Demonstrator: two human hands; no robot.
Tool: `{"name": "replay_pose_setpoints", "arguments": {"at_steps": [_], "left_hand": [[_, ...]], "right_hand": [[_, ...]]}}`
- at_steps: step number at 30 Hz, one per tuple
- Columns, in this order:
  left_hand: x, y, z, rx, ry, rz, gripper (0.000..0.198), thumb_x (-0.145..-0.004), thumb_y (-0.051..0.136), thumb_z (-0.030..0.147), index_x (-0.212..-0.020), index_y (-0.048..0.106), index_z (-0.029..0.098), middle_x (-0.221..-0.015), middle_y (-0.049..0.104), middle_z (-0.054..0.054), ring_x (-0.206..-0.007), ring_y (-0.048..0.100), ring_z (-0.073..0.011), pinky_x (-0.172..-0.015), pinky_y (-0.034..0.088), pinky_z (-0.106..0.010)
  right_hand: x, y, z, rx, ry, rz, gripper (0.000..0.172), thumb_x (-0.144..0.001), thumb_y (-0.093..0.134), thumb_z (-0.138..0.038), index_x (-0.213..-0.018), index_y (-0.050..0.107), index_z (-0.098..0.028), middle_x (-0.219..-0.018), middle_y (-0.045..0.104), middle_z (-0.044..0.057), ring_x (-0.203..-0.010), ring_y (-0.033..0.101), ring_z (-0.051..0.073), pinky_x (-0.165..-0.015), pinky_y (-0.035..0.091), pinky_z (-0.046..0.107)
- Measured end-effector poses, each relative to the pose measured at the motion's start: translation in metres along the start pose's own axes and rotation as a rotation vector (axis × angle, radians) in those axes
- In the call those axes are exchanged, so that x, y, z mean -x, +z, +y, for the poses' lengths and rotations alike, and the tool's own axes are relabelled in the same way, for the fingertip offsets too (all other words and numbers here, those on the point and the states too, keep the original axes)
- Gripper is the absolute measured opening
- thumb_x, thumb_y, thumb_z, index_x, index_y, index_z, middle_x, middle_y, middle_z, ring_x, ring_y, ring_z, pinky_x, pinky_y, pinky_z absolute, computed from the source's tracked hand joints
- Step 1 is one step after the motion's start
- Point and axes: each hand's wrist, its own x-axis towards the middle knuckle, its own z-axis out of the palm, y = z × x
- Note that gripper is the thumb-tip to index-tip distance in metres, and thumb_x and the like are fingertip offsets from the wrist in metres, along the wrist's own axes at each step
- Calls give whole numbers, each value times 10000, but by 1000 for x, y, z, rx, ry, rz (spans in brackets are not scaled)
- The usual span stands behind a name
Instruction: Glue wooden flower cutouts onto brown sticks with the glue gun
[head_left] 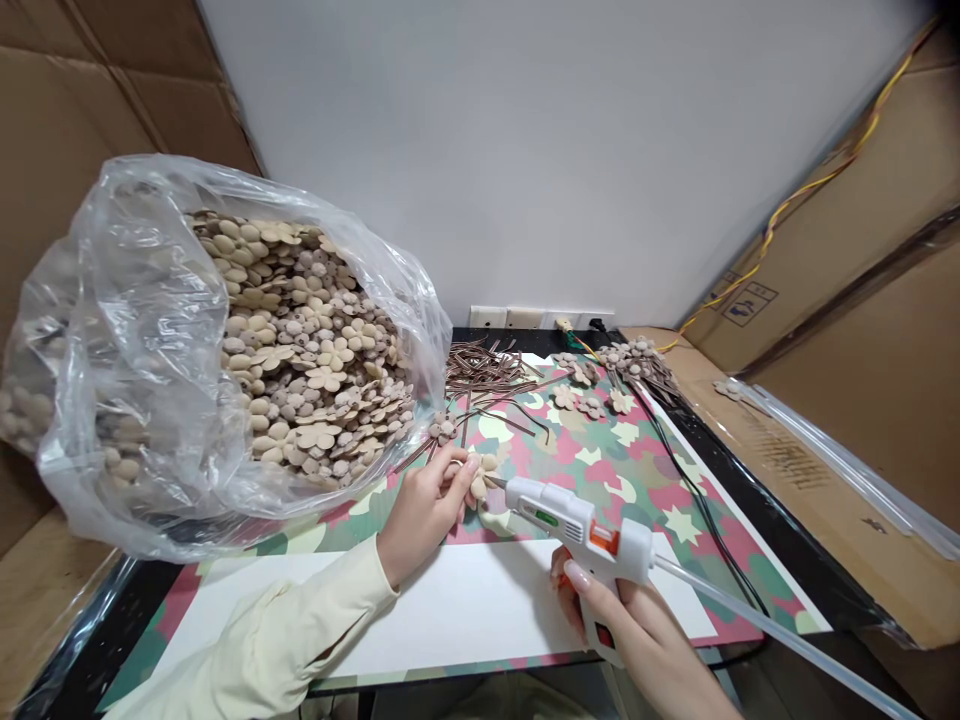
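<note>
In the head view, my left hand point(433, 497) pinches a beige fabric flower point(486, 482) over the near middle of the table. My right hand point(611, 605) is wrapped round the handle of a white hot glue gun point(577, 520). The gun points left, and its nozzle tip is at the flower; whether it touches cannot be made out. A long clear glue stick point(780, 635) sticks out of the gun's back towards the lower right. Just beyond my left fingers lies a greyish flower point(442, 428) with thin brown strips.
A clear plastic bag point(135, 300) full of beige and greyish flowers stands at the left. Brown strips point(487, 370) lie at the back, with flowers point(637, 362) at the back right. White paper point(337, 610) lies in front; black cables point(697, 490) cross the right side. Spare glue sticks point(855, 465) rest on cardboard.
</note>
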Motion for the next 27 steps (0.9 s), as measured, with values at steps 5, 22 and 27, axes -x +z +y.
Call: {"name": "replay_pose_setpoints", "arguments": {"at_steps": [5, 22, 27], "left_hand": [[1, -1, 2, -2, -13, -7, 195, -884, 420, 370, -853, 523, 207, -526, 550, 53, -414, 464, -88, -455, 389, -188], [-1, 0, -1, 110, -89, -3, 244, -872, 430, 415, -870, 529, 192, -491, 519, 43, -365, 450, -82, -359, 340, -171], [-2, 0, -3, 155, -96, 4, 263, -866, 440, 421, -866, 533, 175, -506, 539, 33, -377, 458, -81, -355, 340, -168]], "right_hand": [[0, -1, -8, 37, 11, 8, 355, -897, 355, -453, -687, 439, -179, -657, 483, -1, -641, 466, 138, -624, 371, 249], [5, -2, -6, 90, 36, 147, 366, -820, 466, -497, -635, 526, -187, -680, 555, 16, -673, 509, 169, -692, 431, 278], [6, -2, -5, 94, 39, 175, 381, -803, 479, -528, -649, 549, -187, -695, 576, 28, -727, 526, 187, -749, 434, 290]]}}
